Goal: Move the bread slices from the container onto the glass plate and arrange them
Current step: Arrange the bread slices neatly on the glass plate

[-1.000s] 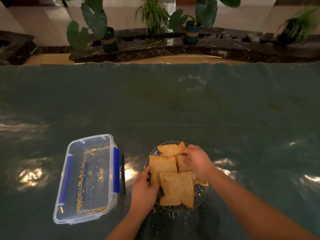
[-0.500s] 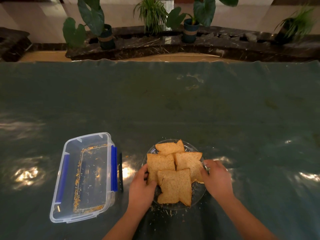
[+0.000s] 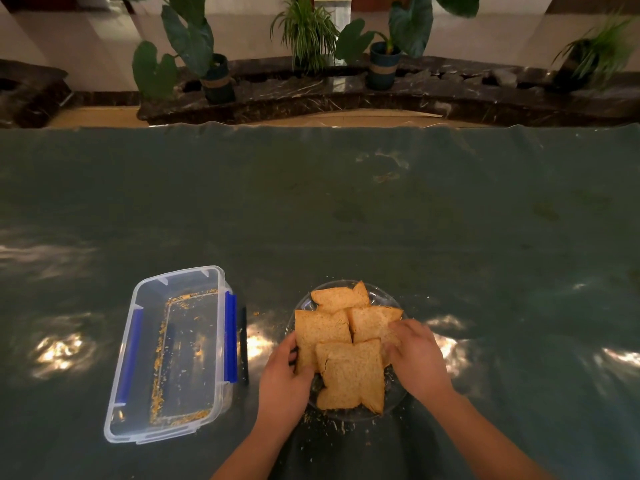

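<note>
Several brown bread slices (image 3: pixel 349 374) lie overlapping on the round glass plate (image 3: pixel 382 294) near the table's front edge. My left hand (image 3: pixel 282 384) grips the left slice (image 3: pixel 320 330) at its near left corner. My right hand (image 3: pixel 415 360) rests on the right slice (image 3: pixel 372 323), fingers pinching its near edge. The clear plastic container (image 3: pixel 145 358) with blue clips stands left of the plate and holds only crumbs.
A dark pen-like stick (image 3: pixel 243 344) lies between container and plate. Crumbs are scattered in front of the plate. The green cloth-covered table (image 3: pixel 346 209) stretches far ahead. Potted plants (image 3: pixel 211 64) stand on a dark ledge beyond it.
My right hand left the far slices, swung out to the plate's right rim, then came back onto the right slice. My left hand stayed on the left slice.
</note>
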Motion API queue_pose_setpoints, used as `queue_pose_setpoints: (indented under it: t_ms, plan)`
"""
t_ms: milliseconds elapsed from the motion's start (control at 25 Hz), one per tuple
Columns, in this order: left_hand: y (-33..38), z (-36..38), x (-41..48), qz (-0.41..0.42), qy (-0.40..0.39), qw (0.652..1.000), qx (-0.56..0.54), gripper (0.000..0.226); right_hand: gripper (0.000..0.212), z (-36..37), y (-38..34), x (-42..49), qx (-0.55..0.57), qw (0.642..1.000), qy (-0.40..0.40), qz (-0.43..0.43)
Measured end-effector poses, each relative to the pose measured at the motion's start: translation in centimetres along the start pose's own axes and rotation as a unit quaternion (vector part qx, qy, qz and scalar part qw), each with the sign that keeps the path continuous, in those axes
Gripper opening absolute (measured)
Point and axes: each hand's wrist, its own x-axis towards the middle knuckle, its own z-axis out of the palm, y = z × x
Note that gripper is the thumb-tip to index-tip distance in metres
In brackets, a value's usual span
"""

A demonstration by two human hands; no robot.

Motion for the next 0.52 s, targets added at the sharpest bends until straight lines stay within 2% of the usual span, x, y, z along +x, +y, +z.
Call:
queue_pose_setpoints:
  t_ms: [240, 520]
  plan:
    - [0.75, 0.12, -0.42, -0.004, 0.005, 1.000, 0.004, 0.037, 0.045, -0.53, 0.39, 0.22, 0.016, 1.000, 0.003, 0.027]
    - [0.51, 0.32, -0.40, -0.013, 0.004, 1.000, 0.018, 0.042, 0.044, -0.52, 0.18, 0.29, 0.021, 1.000, 0.006, 0.016]
